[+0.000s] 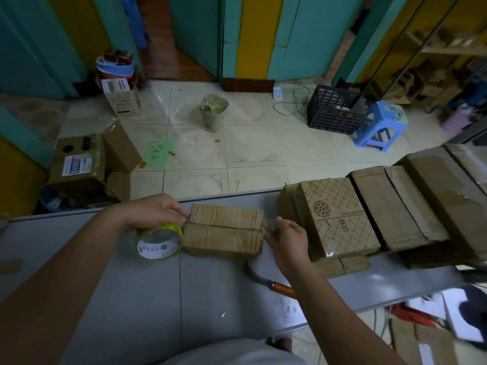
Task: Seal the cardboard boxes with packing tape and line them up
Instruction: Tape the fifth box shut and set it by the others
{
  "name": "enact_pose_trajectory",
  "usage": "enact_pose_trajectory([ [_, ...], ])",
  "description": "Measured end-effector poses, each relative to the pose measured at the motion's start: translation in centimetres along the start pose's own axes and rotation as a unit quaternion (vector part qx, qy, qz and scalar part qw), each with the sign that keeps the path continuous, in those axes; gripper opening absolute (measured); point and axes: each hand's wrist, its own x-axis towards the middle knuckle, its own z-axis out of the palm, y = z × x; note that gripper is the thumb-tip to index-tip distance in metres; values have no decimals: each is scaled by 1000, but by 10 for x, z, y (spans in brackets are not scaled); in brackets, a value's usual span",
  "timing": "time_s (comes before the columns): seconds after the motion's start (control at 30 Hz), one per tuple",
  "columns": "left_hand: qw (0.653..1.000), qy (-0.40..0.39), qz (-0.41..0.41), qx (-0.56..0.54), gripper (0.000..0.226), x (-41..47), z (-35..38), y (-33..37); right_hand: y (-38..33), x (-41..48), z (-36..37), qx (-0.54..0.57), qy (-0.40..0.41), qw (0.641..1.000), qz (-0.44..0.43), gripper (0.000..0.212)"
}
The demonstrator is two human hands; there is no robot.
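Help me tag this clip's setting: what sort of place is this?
Likely a packing room: taped cardboard boxes lined along a table, a packing tape roll in the left hand, cartons on the tiled floor.

Walls of teal and yellow vertical panels (253,35); a gap opens onto reddish wooden flooring (163,48). Pale tiled floor (250,143), scuffed. Grey tabletop (131,285) in the foreground. Blue plastic stool (379,122) just beside black crate (334,109); waste bin (213,111) mid-floor. Light dim.
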Motion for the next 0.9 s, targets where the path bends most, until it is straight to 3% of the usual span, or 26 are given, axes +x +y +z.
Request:
enact_pose_trajectory([
  [0.17,996,-51,1,71,22,0,-11,10,4,0,-4,-16,0,1000,-22,20],
  [0.4,984,-88,-7,156,29,5,-22,25,11,-3,-7,-61,-5,995,-73,11],
  [0.6,981,-74,4,180,24,10,-23,23,18,-3,-12,-107,24,990,-91,24],
  [0.9,984,-54,0,170,24,9,-21,25,25,-7,-15,-70,16,995,-76,27],
])
